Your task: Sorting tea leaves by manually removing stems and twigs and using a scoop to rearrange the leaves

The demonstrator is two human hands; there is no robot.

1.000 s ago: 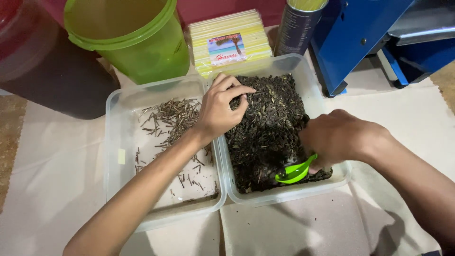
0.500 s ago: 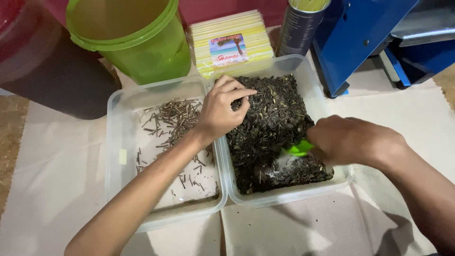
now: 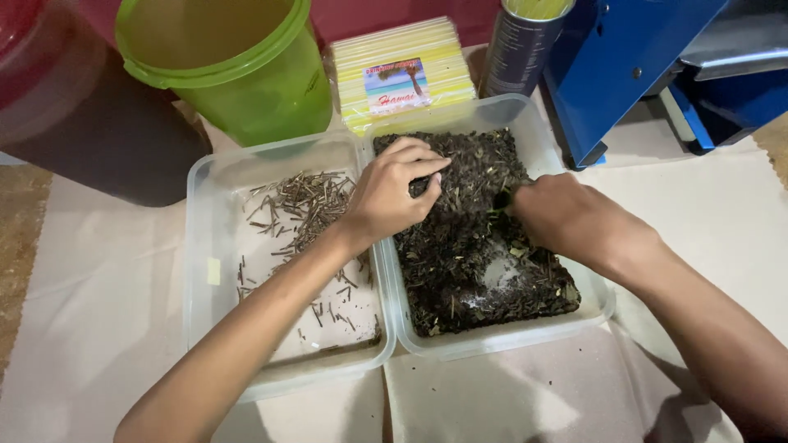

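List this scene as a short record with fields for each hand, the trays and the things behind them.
left hand: fingers pinching in the dark dried leaves
right hand: in the same leaves, closed; what it grips is hidden
right tray: clear, holds the leaves
left tray: clear, holds scattered stems
behind: green bucket, pack of straws, dark can

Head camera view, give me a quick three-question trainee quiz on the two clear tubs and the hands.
1. True or false: the left hand rests in the tub of dark dried leaves.
2. What lies in the left tub? A) thin dry stems B) coins C) water
3. Which hand is farther to the right over the leaves: the left one, or the right hand?

Key: 1 true; 2 A; 3 right hand.
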